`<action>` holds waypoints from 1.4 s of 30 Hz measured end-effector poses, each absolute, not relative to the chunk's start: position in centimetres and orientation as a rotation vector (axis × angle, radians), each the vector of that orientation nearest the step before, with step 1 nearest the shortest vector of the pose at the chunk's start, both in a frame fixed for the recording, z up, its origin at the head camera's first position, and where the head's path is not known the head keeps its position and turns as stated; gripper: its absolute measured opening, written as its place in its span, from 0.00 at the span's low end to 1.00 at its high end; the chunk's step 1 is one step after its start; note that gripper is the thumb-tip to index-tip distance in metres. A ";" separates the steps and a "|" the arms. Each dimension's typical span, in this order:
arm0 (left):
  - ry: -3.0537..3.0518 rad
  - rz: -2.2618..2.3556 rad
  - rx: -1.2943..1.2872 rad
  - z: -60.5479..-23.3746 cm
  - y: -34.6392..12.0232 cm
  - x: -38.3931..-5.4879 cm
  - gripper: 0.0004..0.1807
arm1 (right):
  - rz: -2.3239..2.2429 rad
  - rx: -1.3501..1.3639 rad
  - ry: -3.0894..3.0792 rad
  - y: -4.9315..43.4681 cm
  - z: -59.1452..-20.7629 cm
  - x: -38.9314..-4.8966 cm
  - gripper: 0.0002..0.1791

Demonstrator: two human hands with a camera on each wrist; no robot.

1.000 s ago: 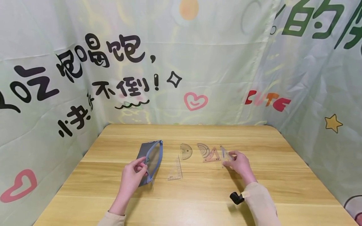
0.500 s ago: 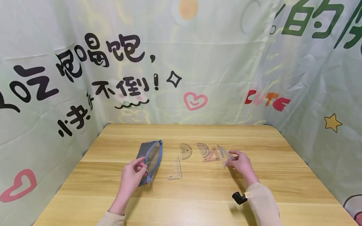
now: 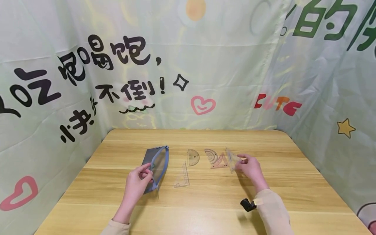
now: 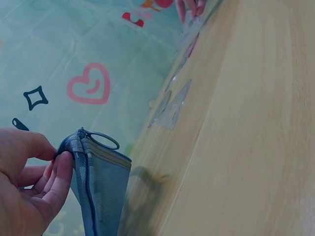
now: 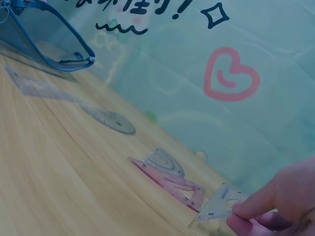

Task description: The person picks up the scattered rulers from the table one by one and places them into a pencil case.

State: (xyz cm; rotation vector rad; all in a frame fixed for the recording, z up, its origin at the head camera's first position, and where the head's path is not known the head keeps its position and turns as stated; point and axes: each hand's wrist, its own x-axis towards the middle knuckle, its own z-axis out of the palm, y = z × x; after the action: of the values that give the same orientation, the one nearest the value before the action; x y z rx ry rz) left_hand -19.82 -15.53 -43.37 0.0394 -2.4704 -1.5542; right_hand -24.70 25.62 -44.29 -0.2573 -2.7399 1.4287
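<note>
My left hand (image 3: 138, 182) pinches the rim of a blue zippered pouch (image 3: 149, 156), whose mouth gapes to the right. In the left wrist view, the thumb and forefinger grip the pouch's corner near the zip pull (image 4: 104, 140). Over on the right, my right hand (image 3: 249, 169) holds a clear set square (image 3: 231, 159) by one edge between thumb and fingers. It looks tilted off the table in the right wrist view, beside a pink set square (image 5: 167, 181). That pink one partly overlaps a protractor (image 3: 210, 155).
Between pouch and pink set square lies a second protractor (image 3: 193, 158). Nearer the front is another clear set square (image 3: 183, 179). A black device (image 3: 248, 205) sits at the right sleeve. Printed cloth (image 3: 229, 71) hangs behind the wooden table (image 3: 205, 209).
My right hand's set square has shifted slightly left and turned, its face tilting up from the table. The left hand and pouch stay where they were.
</note>
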 end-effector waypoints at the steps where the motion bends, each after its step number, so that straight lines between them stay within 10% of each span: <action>1: -2.469 -1.556 0.041 -43.4 -15.5 -19.8 0.21 | 1.439 -0.251 -2.734 25.5 -44.2 -24.7 0.27; 42: -2.480 -1.587 0.049 -42.7 -14.9 -19.6 0.21 | 1.933 -0.091 -2.566 17.3 -42.2 -25.6 0.26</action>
State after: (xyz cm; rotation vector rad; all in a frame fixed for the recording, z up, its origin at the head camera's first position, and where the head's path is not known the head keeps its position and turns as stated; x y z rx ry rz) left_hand -19.55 -14.90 -42.73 0.0494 -2.4800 -1.5867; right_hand -25.63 17.31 -42.15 -0.0910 -2.5656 1.9332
